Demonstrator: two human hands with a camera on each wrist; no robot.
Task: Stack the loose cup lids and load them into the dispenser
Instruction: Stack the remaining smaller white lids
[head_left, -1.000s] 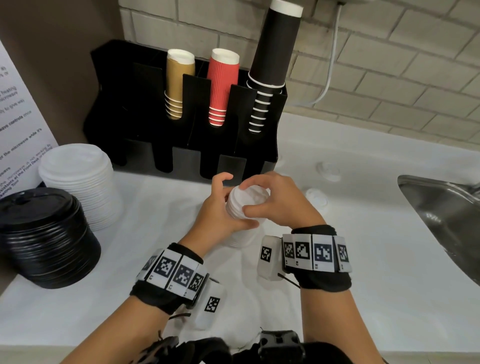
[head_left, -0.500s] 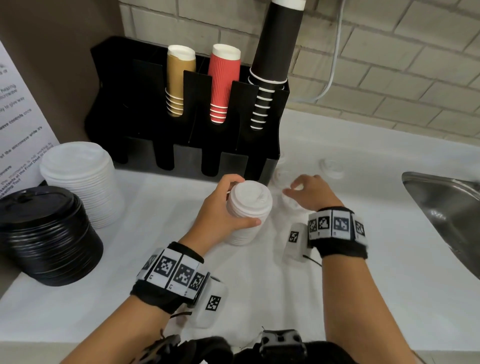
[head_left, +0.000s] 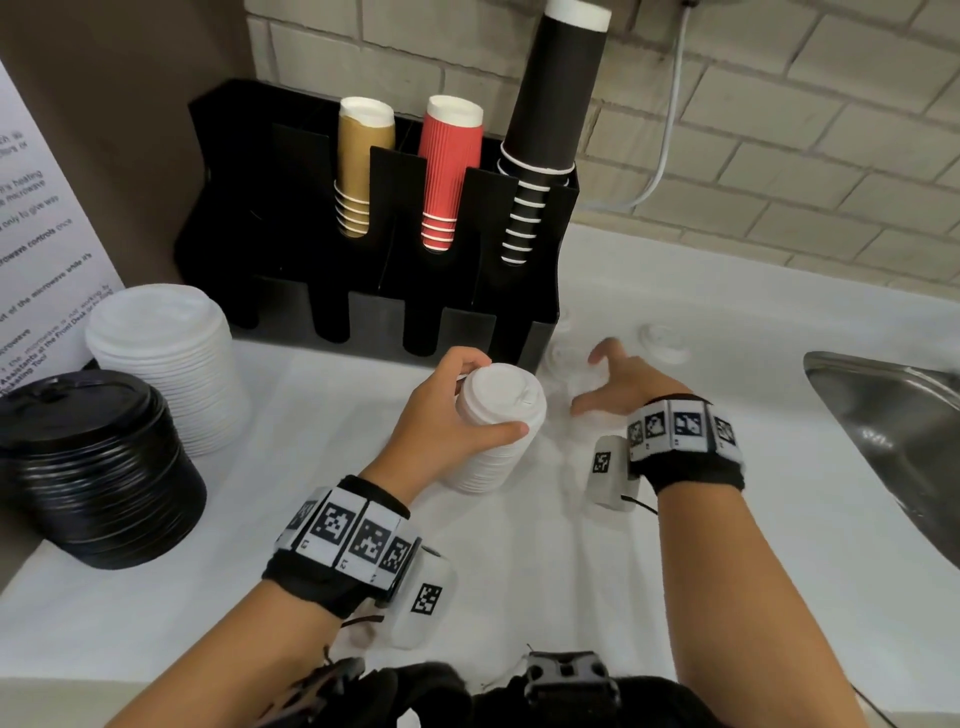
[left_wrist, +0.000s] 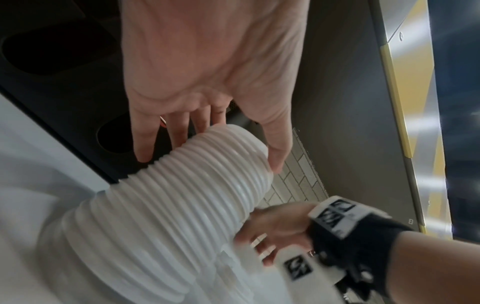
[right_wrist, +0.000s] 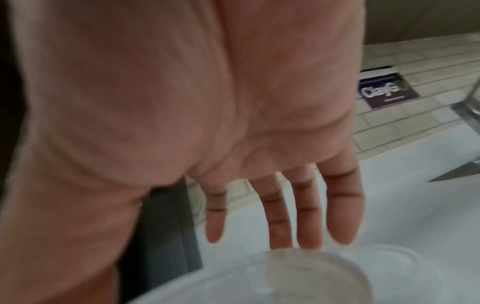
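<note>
My left hand (head_left: 488, 397) grips a tall stack of white cup lids (head_left: 496, 452) that stands on the white counter in front of the black dispenser (head_left: 291, 223). The left wrist view shows my thumb and fingers wrapped round the ribbed stack (left_wrist: 182, 205) near its top. My right hand (head_left: 589, 382) is open just right of the stack and holds nothing. Its straight fingers (right_wrist: 280, 226) hover over a loose clear lid (right_wrist: 285, 273). Two more loose lids (head_left: 665, 343) (head_left: 558, 358) lie on the counter beyond it, near the dispenser's right corner.
The dispenser holds stacks of tan cups (head_left: 358, 166), red cups (head_left: 447, 166) and black cups (head_left: 545, 130). A large white lid stack (head_left: 161, 358) and a black lid stack (head_left: 98, 467) stand at the left. A steel sink (head_left: 893, 431) lies at the right.
My right hand has let go of the top of the stack and moved right and away, opening over the loose lids. My left hand still holds the stack in place.
</note>
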